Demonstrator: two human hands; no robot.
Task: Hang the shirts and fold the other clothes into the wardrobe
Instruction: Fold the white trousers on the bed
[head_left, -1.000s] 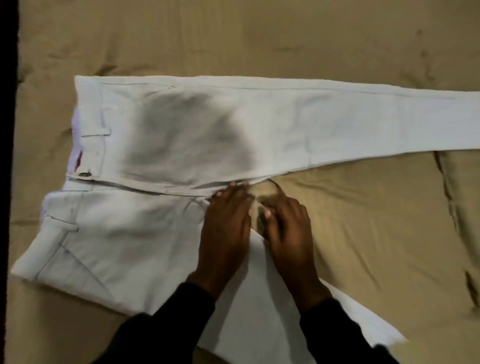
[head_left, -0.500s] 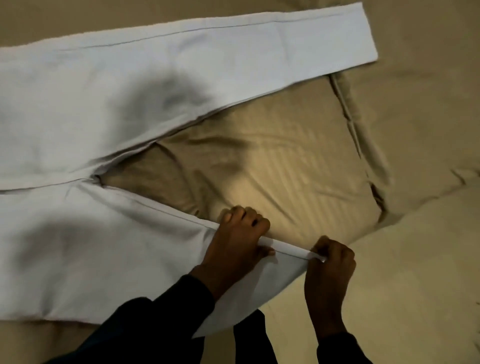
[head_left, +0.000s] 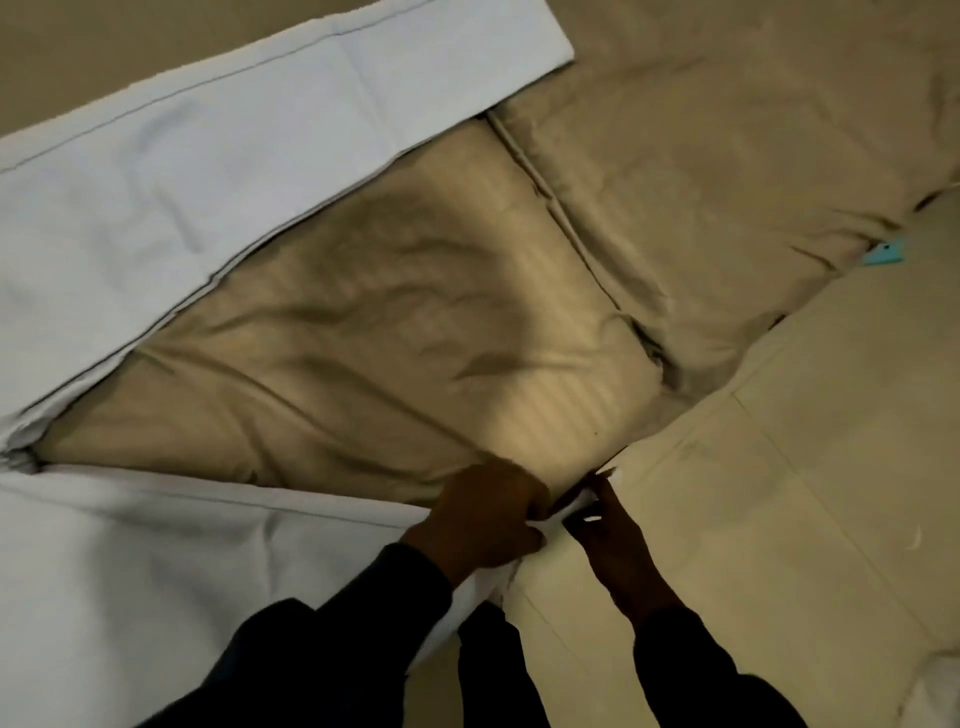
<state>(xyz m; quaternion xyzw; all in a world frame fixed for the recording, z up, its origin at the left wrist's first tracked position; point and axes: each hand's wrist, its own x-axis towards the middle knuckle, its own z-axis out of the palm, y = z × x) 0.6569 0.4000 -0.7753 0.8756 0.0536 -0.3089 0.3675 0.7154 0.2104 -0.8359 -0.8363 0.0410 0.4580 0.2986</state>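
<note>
The bed (head_left: 675, 156), under a tan striped cover, fills most of the view; pale floor tiles (head_left: 805, 493) show at the right. Spread across the bed are the white trousers (head_left: 182, 171), legs splayed: the far leg runs up to its hem at the top, the near leg (head_left: 156, 561) lies along the bed's near edge, its cuff at the corner. Both hands are close together on that cuff: the left hand (head_left: 483, 514) grips the cloth with curled fingers, and the right hand (head_left: 613, 540) pinches the hem just beside it. The step looks like squaring this cuff before folding. To do it well, pull the hem taut along the seam, keep both layers flush, then carry the near leg over onto the far leg so seams and hems meet.
</note>
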